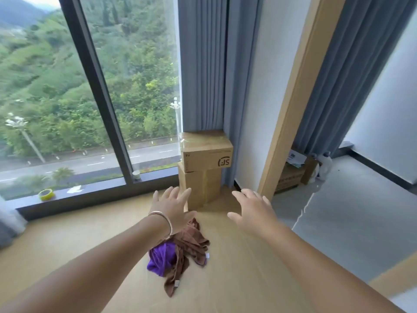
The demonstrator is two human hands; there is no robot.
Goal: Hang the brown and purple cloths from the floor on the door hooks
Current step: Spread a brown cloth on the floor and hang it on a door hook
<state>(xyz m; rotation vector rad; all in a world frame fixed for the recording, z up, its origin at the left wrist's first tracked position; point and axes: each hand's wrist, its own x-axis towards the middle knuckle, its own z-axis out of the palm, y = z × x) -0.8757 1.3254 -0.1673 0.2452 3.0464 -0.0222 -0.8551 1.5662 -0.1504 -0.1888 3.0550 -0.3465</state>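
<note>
A brown cloth [191,243] lies crumpled on the wooden floor, with a purple cloth [161,258] bunched against its left side. My left hand [172,205], a bracelet on its wrist, is stretched out above the far end of the brown cloth with fingers spread and holds nothing. My right hand [252,210] is stretched out to the right of the cloths, fingers spread, also holding nothing. No door hooks are in view.
Two stacked cardboard boxes [205,161] stand in the corner beyond the hands, under a blue curtain [200,64]. A large window with a dark sill [90,190] runs along the left, bearing a tape roll [46,194]. A wooden door frame [291,105] opens to another room on the right.
</note>
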